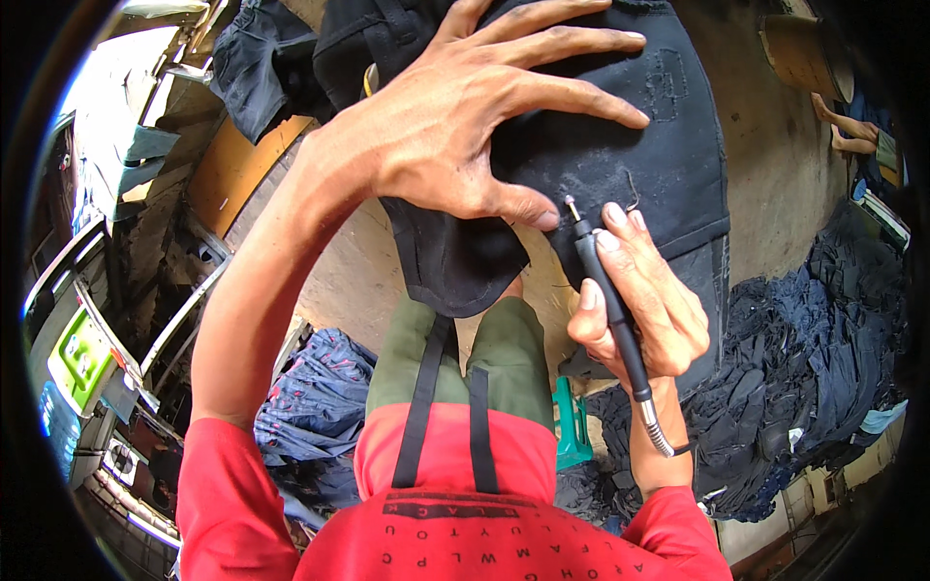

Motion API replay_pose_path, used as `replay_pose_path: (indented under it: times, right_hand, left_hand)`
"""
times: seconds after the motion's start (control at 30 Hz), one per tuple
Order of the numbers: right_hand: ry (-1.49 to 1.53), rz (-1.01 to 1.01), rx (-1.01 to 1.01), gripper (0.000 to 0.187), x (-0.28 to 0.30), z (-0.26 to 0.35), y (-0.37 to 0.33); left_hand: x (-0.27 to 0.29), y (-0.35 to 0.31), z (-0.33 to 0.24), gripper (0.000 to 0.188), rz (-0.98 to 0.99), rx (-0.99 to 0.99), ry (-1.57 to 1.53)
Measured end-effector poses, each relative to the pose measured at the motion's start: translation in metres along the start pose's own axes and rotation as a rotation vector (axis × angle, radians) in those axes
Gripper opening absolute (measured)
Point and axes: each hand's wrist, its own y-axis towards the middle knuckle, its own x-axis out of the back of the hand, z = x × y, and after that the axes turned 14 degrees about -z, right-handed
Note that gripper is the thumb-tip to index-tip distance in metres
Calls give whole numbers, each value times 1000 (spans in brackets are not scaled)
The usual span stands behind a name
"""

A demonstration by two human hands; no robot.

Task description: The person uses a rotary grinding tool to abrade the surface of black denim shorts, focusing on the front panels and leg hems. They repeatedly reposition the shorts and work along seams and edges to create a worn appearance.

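Note:
A dark garment [683, 160], thick like black jeans with stitched seams, lies spread in front of me. My left hand [465, 126] presses flat on it with the fingers spread wide. In my right hand [654, 300] is a black pen-shaped rotary grinder [608, 290], gripped like a pencil. Its small metal tip [570, 202] points at the cloth near my left thumb, beside a pale scuffed patch [605, 189]. Whether the tip touches the cloth I cannot tell. A loose thread curls next to the scuffed patch. A coiled metal sleeve and cable run from the tool's rear end past my wrist.
A large heap of dark garments [804, 358] lies at the right. Patterned blue cloth [315, 392] is piled at the left, near a green tray [82, 358]. A green plastic stool [570, 426] stands beside my leg. Another person's bare legs [848, 126] show at the far right.

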Motion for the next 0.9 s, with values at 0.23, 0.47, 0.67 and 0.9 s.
replay_pose_path:
  times: [0.23,0.47,0.67,0.9]
  right_hand:
    - [3,19,-18,29,6,1,-4]
    - [9,40,-24,29,12,-1,-11]
    - [53,2,-40,30,15,1,-11]
    - [-16,20,-11,30,9,-7,-3]
  left_hand:
    - [3,1,-3,91,24,13,28]
    - [4,3,-4,91,28,17,18]
    - [4,4,-4,91,41,9,60]
    - [1,1,4,92,94,63,31]
